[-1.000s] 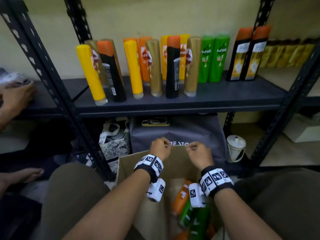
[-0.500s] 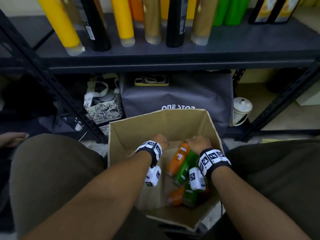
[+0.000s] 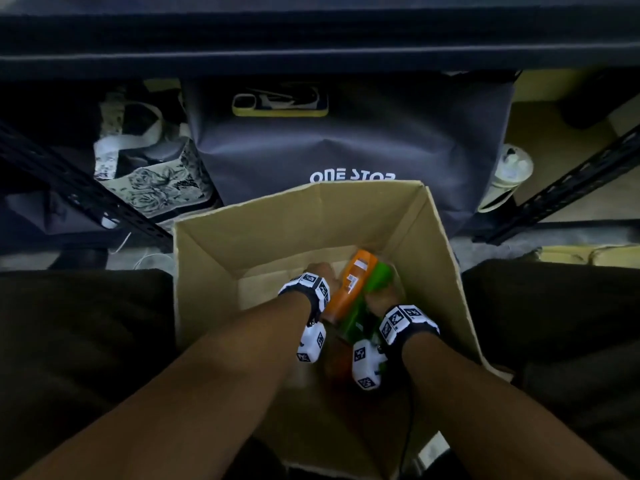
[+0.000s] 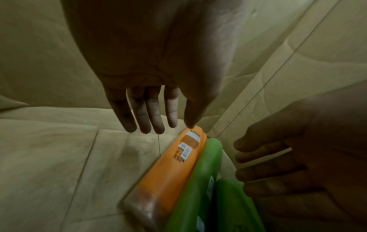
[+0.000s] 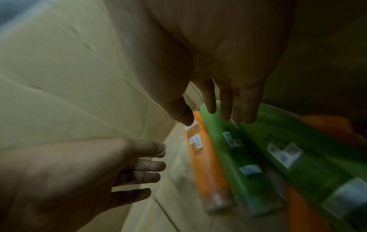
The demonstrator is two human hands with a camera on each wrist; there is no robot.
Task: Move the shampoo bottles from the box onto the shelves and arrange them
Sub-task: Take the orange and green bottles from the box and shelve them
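Observation:
An open cardboard box [image 3: 207, 258] sits between my knees. On its floor lie an orange shampoo bottle [image 3: 350, 285] and green bottles [image 3: 380, 277] side by side. My left hand [image 3: 320, 276] is low inside the box, left of the orange bottle [image 4: 174, 169]. Its fingers [image 4: 151, 120] are straight and its thumb tip touches the bottle's far end. My right hand [image 3: 384, 299] hovers over the green bottles [image 5: 240, 157] with straight fingers [image 5: 226, 113], its thumb by the orange bottle [image 5: 206, 160]. Neither hand holds anything. Another orange bottle [image 5: 333, 125] lies beyond the green ones.
The dark shelf edge [image 3: 311, 57] runs across the top. Under it, behind the box, stand a grey "ONE STOP" bag [image 3: 346, 143] with a phone [image 3: 280, 105] on it, a floral bag [image 3: 152, 188] and a white jar [image 3: 509, 171]. Black shelf uprights [image 3: 86, 199] flank the box.
My head has tipped down, so the bottles on the shelf left the view. Both hands went from the box's far rim down inside to the bottles.

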